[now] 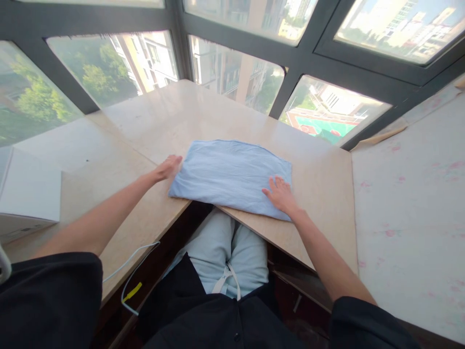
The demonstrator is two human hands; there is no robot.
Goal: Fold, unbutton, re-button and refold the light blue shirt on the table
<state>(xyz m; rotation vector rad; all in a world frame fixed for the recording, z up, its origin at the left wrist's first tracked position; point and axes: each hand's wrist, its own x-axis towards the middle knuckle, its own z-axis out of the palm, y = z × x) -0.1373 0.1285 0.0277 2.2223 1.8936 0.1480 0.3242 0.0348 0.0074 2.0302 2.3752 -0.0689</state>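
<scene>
Head view: found at centre of frame, a light-blue cloth [232, 169], laid out flat and wide with shallow creases, on the pale counter [323, 174]. On its lower right portion, the right hand [281, 195], palm down, fingers spread, clamped on nothing. At its left edge, the left hand [169, 167], blurred, fingers curled; cannot tell whether pinching the fabric or merely against it.

Judged as steadying and straightening work. Advised: keep the right palm light and flat, ease creases outward from the middle, handle the left edge evenly, avoid dragging the top surface alone.

Noted below centre: front edge of the cloth bridging the counter's inner corner, above the pale trousers [212, 237]; press sparingly there. Room for sliding visible upward, toward the dark window frames [305, 60], and rightward, as far as the patterned wall [407, 194]. Limited at far left by a white box [34, 184]; allow clearance. At lower left, mind a white cable [159, 242] at the counter's near edge.
</scene>
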